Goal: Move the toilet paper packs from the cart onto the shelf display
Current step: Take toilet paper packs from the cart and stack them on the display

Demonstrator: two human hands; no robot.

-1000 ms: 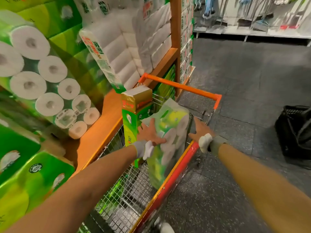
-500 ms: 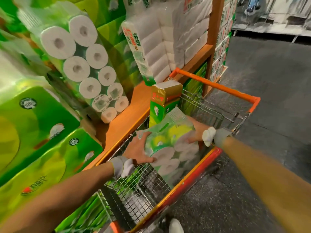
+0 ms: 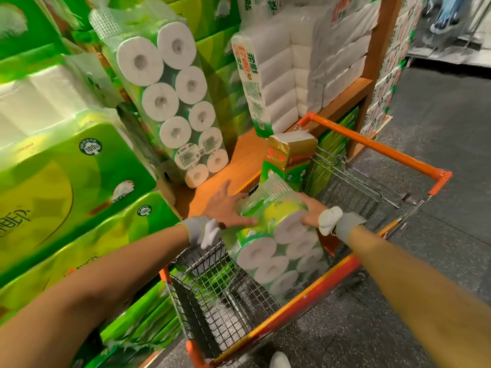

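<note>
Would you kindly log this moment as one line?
step: pickup | toilet paper pack: in cart, between both hands | left hand: flat against it | right hand: right side, fingers hidden

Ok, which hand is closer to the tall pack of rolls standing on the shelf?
Left. The left hand presses the shelf side of the held pack, near the base of the tall pack; the right hand is on the held pack's opposite side, farther away.
</note>
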